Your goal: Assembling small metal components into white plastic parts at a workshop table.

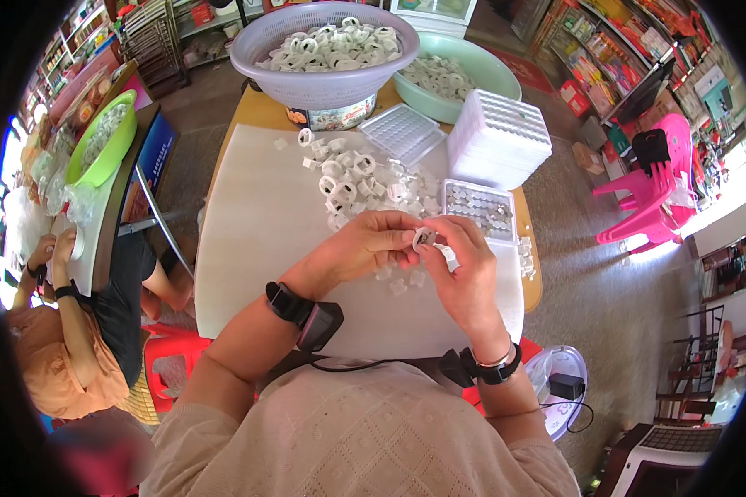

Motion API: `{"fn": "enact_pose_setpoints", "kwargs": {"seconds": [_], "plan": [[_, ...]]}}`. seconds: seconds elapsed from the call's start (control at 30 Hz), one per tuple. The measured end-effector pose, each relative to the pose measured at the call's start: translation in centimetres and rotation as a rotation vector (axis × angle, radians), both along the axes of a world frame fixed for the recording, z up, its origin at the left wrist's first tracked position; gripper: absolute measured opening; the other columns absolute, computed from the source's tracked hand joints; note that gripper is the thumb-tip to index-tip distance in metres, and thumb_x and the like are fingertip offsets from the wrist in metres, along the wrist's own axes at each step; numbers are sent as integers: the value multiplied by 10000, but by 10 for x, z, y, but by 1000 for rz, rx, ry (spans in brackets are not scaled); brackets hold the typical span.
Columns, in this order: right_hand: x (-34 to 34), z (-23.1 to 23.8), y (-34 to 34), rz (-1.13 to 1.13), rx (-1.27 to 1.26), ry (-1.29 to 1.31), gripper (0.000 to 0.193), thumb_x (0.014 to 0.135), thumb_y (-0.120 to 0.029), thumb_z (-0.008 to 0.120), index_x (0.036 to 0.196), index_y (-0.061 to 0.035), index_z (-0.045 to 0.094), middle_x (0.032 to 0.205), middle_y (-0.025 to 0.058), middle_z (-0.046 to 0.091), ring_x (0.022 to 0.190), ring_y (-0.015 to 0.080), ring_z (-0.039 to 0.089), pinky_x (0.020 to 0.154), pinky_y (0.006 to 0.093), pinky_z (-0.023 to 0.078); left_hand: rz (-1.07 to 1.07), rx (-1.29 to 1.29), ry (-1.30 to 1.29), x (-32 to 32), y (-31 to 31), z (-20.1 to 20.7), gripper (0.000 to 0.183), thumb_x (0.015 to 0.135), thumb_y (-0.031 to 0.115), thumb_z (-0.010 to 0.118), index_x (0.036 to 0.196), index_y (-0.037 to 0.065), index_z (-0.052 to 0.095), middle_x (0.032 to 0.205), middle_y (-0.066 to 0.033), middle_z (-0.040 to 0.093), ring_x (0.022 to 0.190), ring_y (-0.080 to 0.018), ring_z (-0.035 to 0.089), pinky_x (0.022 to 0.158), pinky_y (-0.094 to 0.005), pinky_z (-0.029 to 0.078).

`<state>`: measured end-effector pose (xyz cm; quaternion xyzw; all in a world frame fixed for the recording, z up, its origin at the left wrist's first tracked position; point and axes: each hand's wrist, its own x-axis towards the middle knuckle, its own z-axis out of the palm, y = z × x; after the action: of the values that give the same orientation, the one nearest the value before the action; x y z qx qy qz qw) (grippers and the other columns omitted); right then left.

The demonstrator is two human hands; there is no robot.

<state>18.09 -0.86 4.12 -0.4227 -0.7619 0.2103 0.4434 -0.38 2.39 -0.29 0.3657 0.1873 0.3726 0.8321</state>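
Observation:
Over the middle of the white-covered table (249, 248), my left hand (365, 248) and my right hand (466, 269) meet at a small white plastic ring-shaped part (423, 237). Fingers of both hands are closed on it, and something dark shows inside its opening. Just beyond my left hand lies a loose heap of similar white ring parts (340, 189). Smaller translucent pieces (399, 284) are scattered under and around my fingers. Close to my right hand sits a clear compartment tray (512, 234) with small pieces in its cells.
At the table's far side stand a lilac basket (249, 62) and a pale green basin (506, 81), both filled with white parts. An empty clear tray (402, 132) and a tall stack of white trays (497, 137) are nearby. On the left, another person (79, 356) works at a second table.

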Motion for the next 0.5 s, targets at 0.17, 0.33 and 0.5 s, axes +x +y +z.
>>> {"fn": "enact_pose_setpoints", "kwargs": {"seconds": [0.17, 0.33, 0.5], "plan": [[-4, 2, 0, -53, 173, -143, 323, 747, 9, 654, 1062, -42, 610, 978, 133, 612, 836, 307, 607, 704, 391, 512, 73, 9, 63, 2, -1, 0, 272, 942, 143, 580, 1167, -7, 557, 967, -62, 631, 841, -133, 625, 752, -272, 518], [-8, -3, 4, -78, 296, -182, 293, 729, 6, 654, 1017, -28, 607, 929, 113, 613, 787, 290, 602, 671, 381, 508, 87, 18, 82, 4, -1, -4, 268, 934, 145, 595, 1154, -4, 564, 953, -56, 630, 829, -123, 619, 745, -261, 514], [-9, -8, 6, -106, 319, -191, 279, 703, 7, 656, 976, -18, 605, 914, 110, 613, 772, 288, 599, 657, 378, 505, 130, 16, 122, 5, -1, -3, 272, 926, 138, 606, 1149, -12, 567, 937, -55, 625, 791, -122, 606, 731, -257, 511]]}}
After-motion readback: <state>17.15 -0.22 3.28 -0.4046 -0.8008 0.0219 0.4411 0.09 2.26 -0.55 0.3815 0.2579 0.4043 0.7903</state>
